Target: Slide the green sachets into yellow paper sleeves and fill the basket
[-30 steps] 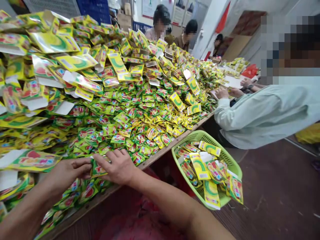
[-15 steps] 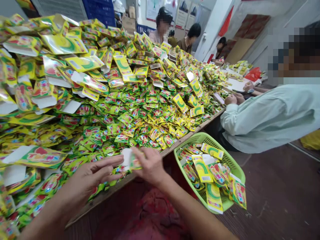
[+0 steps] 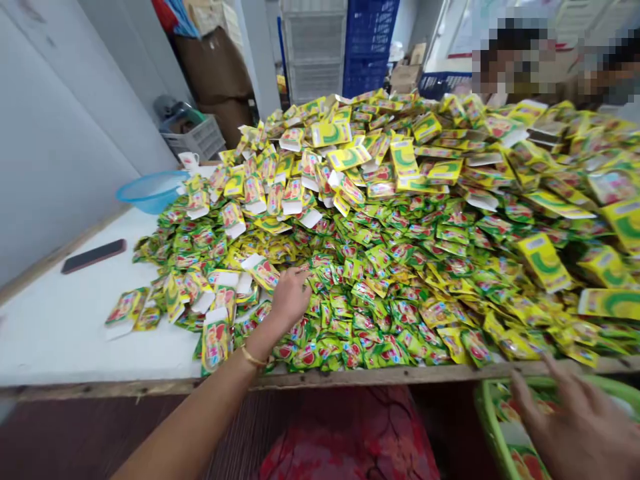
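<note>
My left hand [image 3: 291, 295] reaches into the heap of small green packets [image 3: 370, 300], its fingers bent down among them beside an open-flapped carton [image 3: 263, 272]; what its fingertips touch is hidden. At the lower right, my right hand [image 3: 575, 420] is over the green basket [image 3: 493, 427], blurred, with its fingers spread and nothing visible in them. Cartons with watermelon pictures lie in the basket. More yellow and green cartons [image 3: 350, 157] are piled behind the packets.
A dark phone [image 3: 94, 256] lies on the white tabletop [image 3: 45, 333] at the left. Behind it stands a blue basin [image 3: 153, 190]. The wooden table edge [image 3: 350, 379] runs across the front. People are partly visible at the back right.
The view has swung left. My hands, earlier together at a small carton, are now apart: the left among the packets, the right over the basket, without the carton.
</note>
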Demonstrator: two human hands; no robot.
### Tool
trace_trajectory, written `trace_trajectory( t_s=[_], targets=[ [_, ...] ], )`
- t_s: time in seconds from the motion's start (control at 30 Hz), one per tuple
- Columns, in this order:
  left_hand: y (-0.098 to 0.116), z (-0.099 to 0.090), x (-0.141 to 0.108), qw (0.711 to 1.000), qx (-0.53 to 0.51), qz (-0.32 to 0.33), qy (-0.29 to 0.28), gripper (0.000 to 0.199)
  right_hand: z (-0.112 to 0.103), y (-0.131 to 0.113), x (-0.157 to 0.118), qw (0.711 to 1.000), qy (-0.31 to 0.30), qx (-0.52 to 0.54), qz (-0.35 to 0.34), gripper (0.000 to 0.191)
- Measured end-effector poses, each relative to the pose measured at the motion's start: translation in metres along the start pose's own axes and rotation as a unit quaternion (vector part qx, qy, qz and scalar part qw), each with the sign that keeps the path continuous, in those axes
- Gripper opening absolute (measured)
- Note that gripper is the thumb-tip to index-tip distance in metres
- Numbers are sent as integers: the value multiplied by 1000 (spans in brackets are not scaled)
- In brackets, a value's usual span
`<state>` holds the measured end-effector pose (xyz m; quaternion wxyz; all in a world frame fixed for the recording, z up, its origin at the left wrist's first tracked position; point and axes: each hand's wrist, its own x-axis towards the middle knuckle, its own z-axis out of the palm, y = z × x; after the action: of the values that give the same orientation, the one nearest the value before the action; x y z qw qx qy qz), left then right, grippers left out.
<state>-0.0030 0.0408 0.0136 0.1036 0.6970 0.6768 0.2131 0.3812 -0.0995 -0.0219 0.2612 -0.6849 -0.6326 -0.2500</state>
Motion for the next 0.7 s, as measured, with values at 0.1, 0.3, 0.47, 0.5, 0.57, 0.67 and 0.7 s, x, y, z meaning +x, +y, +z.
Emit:
trace_trajectory(
  t_s=[0.1, 0.3, 0.47, 0.5, 0.57, 0.67, 0.7],
  targets=[
    [-10, 0, 5, 997, 77, -20, 23, 48, 10, -68, 21, 997, 3, 30, -70, 43],
    [-60, -34, 11, 976, 147, -148, 69, 48, 35, -130, 26, 968, -28, 217, -122, 34],
    [-79, -42, 22, 973, 145, -175, 44, 23, 40, -181, 26, 941, -67, 295, -153, 30],
    [-78, -44, 22, 974, 135, -176, 54, 17, 39, -191, 27, 937, -70, 302, -163, 30],
    [-70, -50, 17, 976, 101, -176, 79, 11, 35, -211, 31, 929, -77, 314, -181, 30],
    [-46, -67, 2, 980, 23, -136, 146, 11, 26, -235, 41, 921, -81, 331, -188, 40],
    [-35, -71, -5, 981, -13, -111, 161, 11, 24, -242, 45, 922, -78, 333, -184, 47]
  ],
)
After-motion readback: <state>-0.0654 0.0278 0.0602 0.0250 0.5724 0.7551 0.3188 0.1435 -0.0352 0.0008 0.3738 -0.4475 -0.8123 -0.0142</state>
